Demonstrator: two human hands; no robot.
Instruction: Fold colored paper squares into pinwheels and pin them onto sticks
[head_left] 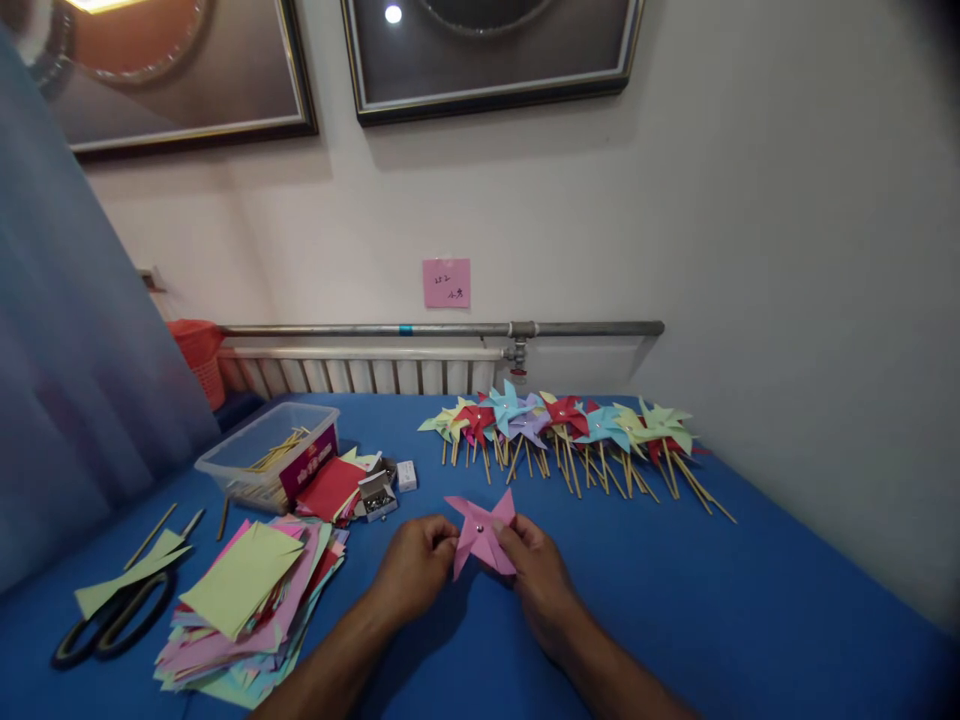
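A pink paper pinwheel (474, 540) with a metal pin at its centre is held up between my hands, above the blue cloth. My right hand (541, 578) grips its right side, thumb on the front and fingers behind. At the left blade my left hand (417, 568) is closed, fingertips pinched at the paper's edge. No stick shows below the pinwheel; its back is hidden. To the left lies a stack of coloured paper squares (244, 580), a yellow one on top. A small open box of metal pins (375, 495) sits beyond my left hand.
Finished pinwheels on sticks (562, 420) lie in a row at the back. A clear plastic tub (240, 455) holds thin sticks, with red paper squares (330, 490) beside it. Black-handled scissors (120, 620) lie far left, partly under yellow paper. A radiator (360, 372) stands behind.
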